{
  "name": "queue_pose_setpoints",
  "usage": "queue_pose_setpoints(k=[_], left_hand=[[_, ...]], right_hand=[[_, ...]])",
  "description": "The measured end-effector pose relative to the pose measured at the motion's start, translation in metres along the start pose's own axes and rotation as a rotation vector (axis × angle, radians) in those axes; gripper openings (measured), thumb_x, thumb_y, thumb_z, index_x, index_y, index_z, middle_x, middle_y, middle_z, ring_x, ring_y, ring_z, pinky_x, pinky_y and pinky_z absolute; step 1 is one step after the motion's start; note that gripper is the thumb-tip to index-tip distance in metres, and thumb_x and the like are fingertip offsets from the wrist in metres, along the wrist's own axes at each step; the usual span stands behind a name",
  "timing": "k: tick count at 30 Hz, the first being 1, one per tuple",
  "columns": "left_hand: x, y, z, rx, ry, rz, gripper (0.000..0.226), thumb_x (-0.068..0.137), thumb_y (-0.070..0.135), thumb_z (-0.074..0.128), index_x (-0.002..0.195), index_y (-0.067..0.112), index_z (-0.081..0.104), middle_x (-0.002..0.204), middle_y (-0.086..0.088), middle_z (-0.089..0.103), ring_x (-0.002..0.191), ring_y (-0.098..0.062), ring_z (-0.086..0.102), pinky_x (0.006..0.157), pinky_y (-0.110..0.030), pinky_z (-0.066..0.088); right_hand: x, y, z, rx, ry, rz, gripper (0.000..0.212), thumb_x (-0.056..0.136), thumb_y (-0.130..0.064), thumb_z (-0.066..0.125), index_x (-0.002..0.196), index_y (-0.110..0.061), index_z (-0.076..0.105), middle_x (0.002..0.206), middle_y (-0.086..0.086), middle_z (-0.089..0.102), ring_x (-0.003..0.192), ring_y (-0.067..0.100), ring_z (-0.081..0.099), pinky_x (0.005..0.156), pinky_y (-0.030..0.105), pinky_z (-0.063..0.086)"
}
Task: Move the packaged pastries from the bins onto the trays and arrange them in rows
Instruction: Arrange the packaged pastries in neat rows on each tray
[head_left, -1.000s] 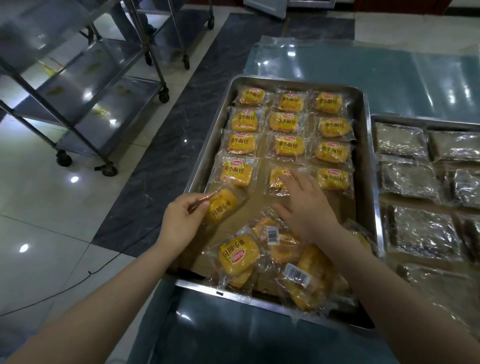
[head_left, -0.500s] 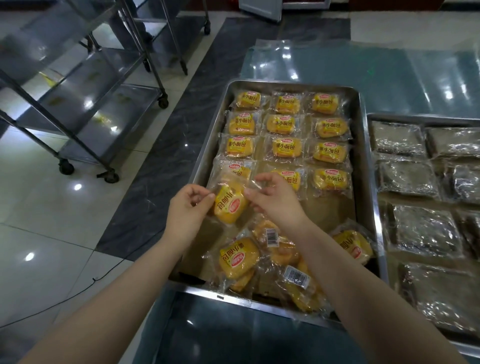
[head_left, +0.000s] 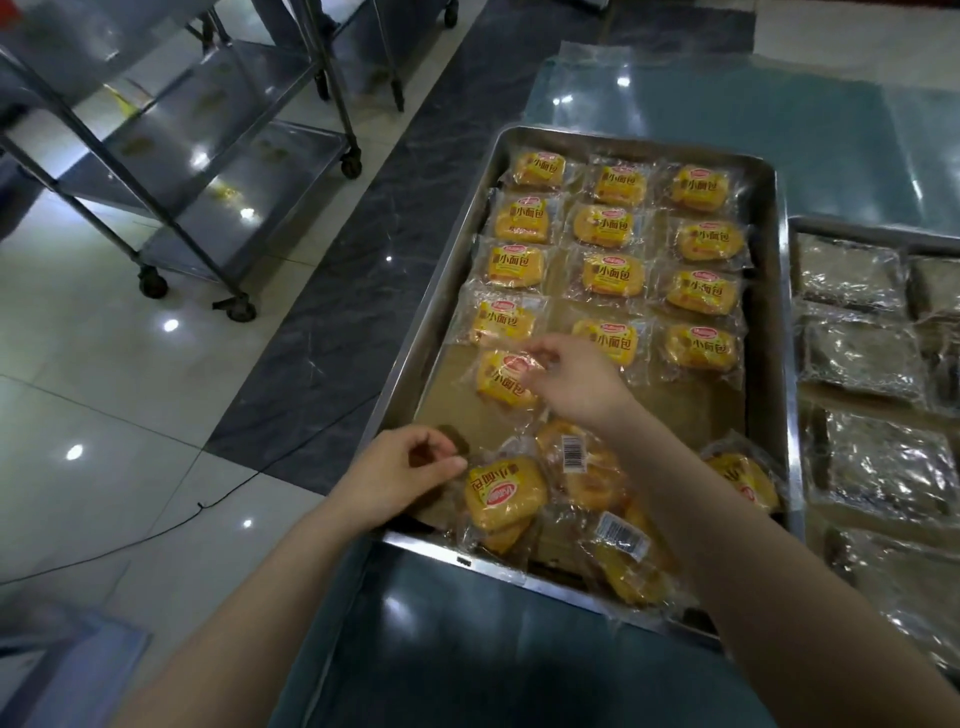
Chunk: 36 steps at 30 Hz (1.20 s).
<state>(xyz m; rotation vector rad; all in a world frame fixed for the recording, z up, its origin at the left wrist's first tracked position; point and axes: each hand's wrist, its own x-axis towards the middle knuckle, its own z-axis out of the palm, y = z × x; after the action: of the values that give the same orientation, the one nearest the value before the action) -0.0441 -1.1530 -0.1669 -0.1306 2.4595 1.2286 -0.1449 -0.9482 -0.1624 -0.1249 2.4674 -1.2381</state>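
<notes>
A steel tray holds yellow packaged pastries in three columns, with four full rows at the far end. One more pack lies below the left column, label up. My right hand reaches over it, thumb and fingertips pinching its clear wrapper. Several loose packs are heaped at the tray's near end, some with the barcode side up. My left hand hovers at the near left corner, fingers curled, thumb tip at the wrapper edge of an upside-down pack; whether it grips is unclear.
A second tray on the right holds clear-wrapped dark pastries. The table under both trays is covered with glossy plastic. Wheeled steel racks stand on the tiled floor at left. A blue bin corner shows at bottom left.
The pack that both hands held up now lies flat below the left column. My left hand has let it go and dropped back to the loose heap.
</notes>
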Motion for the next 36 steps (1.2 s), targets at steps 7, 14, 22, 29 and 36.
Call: queue_pose_setpoints(k=[7,14,22,29,36], left_hand=[[-0.009,-0.005,0.002,0.008,-0.047,-0.006,0.016,0.074,0.045,0.072,0.076,0.031,0.065,0.074,0.018,0.065,0.07,0.002,0.06,0.067,-0.019,0.046],[-0.009,-0.008,0.0,-0.254,0.194,-0.055,0.013,0.08,0.012,0.071,0.08,0.012,0.058,0.08,0.001,0.066,0.079,-0.014,0.063,0.078,-0.035,0.05],[-0.009,-0.001,-0.001,-0.378,0.295,-0.123,0.029,0.08,0.009,0.07,0.104,0.018,0.058,0.101,-0.004,0.065,0.093,-0.019,0.061,0.08,-0.032,0.05],[-0.006,0.023,-0.02,-0.357,0.379,-0.029,0.019,0.084,0.01,0.062,0.096,0.025,0.066,0.092,0.011,0.065,0.078,0.007,0.058,0.06,-0.011,0.041],[-0.001,0.015,-0.03,-0.035,0.232,0.036,0.025,0.083,0.005,0.061,0.096,0.026,0.065,0.095,0.009,0.066,0.088,-0.007,0.061,0.071,-0.025,0.052]], right_hand=[[0.008,-0.013,0.026,-0.062,0.083,-0.093,0.052,0.086,-0.021,0.069,0.133,-0.023,0.048,0.129,-0.004,0.055,0.091,0.004,0.057,0.078,0.022,0.05],[-0.04,0.026,-0.018,-0.284,0.005,-0.016,0.053,0.081,-0.038,0.07,0.129,-0.024,0.05,0.124,-0.005,0.056,0.1,0.009,0.054,0.086,0.03,0.048],[-0.097,0.039,-0.021,-0.415,-0.133,0.056,0.086,0.071,-0.053,0.073,0.143,-0.04,0.027,0.138,-0.008,0.048,0.116,0.017,0.052,0.093,0.043,0.048],[-0.1,0.037,-0.02,-0.371,0.121,0.104,0.068,0.074,-0.04,0.073,0.134,-0.03,0.042,0.111,-0.006,0.065,0.098,0.019,0.06,0.088,0.043,0.049],[-0.083,0.028,-0.029,-0.253,0.307,0.082,0.07,0.074,-0.036,0.078,0.133,-0.029,0.04,0.126,-0.003,0.059,0.109,0.021,0.057,0.1,0.052,0.041]])
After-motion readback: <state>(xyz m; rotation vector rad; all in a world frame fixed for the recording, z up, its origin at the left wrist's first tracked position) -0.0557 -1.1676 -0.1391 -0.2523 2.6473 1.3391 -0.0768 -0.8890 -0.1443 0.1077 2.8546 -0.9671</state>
